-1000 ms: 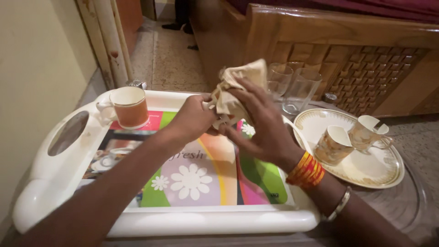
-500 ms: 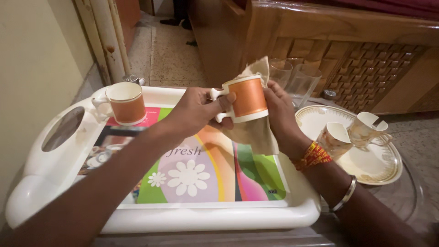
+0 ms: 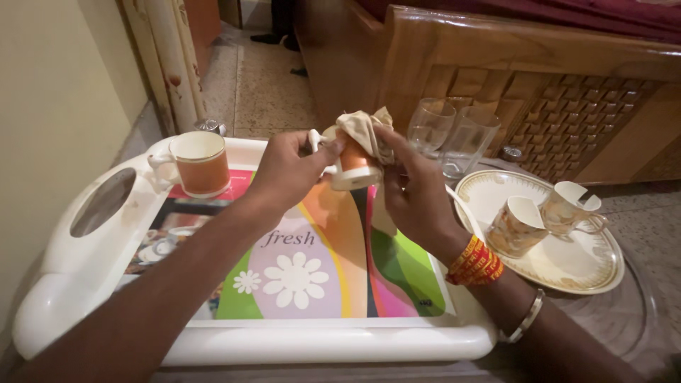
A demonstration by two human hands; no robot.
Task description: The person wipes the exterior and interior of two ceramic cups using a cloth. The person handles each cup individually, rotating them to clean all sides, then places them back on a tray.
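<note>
The left hand (image 3: 287, 170) grips an orange-and-white cup (image 3: 352, 164) by its side, fingers closed around it, above the far part of a white tray (image 3: 92, 276) with a bright flowered picture panel. The right hand (image 3: 411, 191) presses a beige cloth (image 3: 365, 129) over the cup's top, fingers wrapped on the cloth. Left of the fingers a second orange cup (image 3: 201, 163) stands on the tray. Right of them, two clear glasses (image 3: 454, 135) stand beside a cream plate (image 3: 589, 262) bearing two patterned cups (image 3: 518, 225).
</note>
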